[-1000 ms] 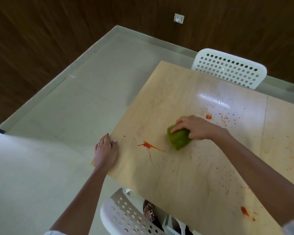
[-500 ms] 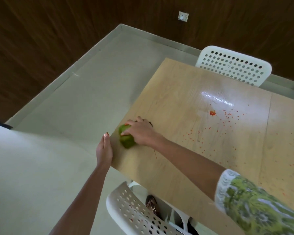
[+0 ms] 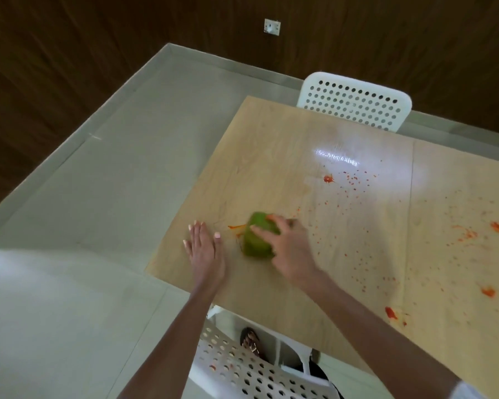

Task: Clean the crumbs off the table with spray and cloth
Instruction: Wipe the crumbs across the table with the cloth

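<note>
A bunched green cloth (image 3: pixel 255 240) lies on the light wooden table (image 3: pixel 271 156) near its left edge. My right hand (image 3: pixel 288 246) presses down on the cloth, fingers spread over its top, blurred by motion. A red smear (image 3: pixel 236 226) shows just left of the cloth. My left hand (image 3: pixel 205 249) rests flat on the table, fingers straight, a little left of the cloth. Red spots and specks (image 3: pixel 355 180) are scattered over the middle and right of the table, with bigger blobs (image 3: pixel 391 312) at the near right. No spray bottle is in view.
A white perforated chair (image 3: pixel 355 102) stands at the table's far side. Another white chair (image 3: pixel 242 367) is tucked under the near edge, with a sandalled foot (image 3: pixel 251 341) beside it. Pale floor (image 3: pixel 113 197) lies to the left, dark wood walls behind.
My right hand has slid the cloth back to the right from the table's left edge. My left hand moved from the edge to lie flat on the tabletop.
</note>
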